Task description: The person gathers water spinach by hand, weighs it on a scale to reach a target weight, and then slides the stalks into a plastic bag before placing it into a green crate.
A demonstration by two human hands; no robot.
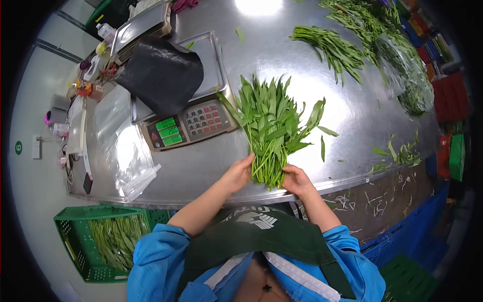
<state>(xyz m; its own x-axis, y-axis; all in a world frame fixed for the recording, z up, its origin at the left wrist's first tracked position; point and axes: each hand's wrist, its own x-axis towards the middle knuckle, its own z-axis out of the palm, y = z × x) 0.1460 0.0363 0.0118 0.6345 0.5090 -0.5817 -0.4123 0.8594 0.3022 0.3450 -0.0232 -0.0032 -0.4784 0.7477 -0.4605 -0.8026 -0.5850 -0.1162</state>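
Observation:
A bunch of leafy green stalks (271, 126) lies on the steel table (302, 75), leaves fanned away from me, stems toward me. My left hand (238, 173) cups the stem end from the left. My right hand (297, 180) presses the same stems from the right. Both hands squeeze the bunch together near the table's front edge.
A weighing scale (188, 123) with a green display stands left of the bunch, a black bag (161, 73) on its pan. Clear plastic bags (128, 151) lie at the left. More greens (332, 48) and a filled bag (407, 75) lie far right. A green crate (100, 241) of stalks sits on the floor.

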